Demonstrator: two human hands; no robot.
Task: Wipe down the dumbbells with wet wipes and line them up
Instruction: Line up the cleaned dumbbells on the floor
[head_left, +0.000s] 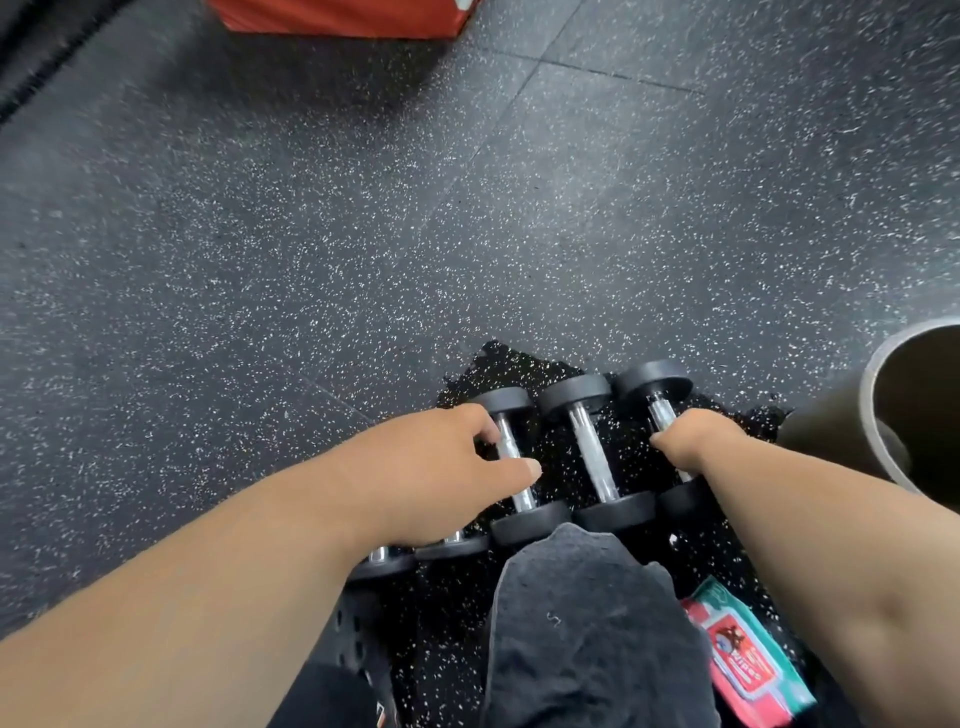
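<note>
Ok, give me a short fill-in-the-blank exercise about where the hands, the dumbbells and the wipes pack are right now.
1. The right hand grips the chrome handle of the ____most black round-headed dumbbell.
2. The left hand is at the handle of another black dumbbell, with ____ dumbbell lying untouched between the two hands.
3. The red and teal wet wipes pack lies on the speckled black rubber ____ .

Missing words: right; one; floor
</note>
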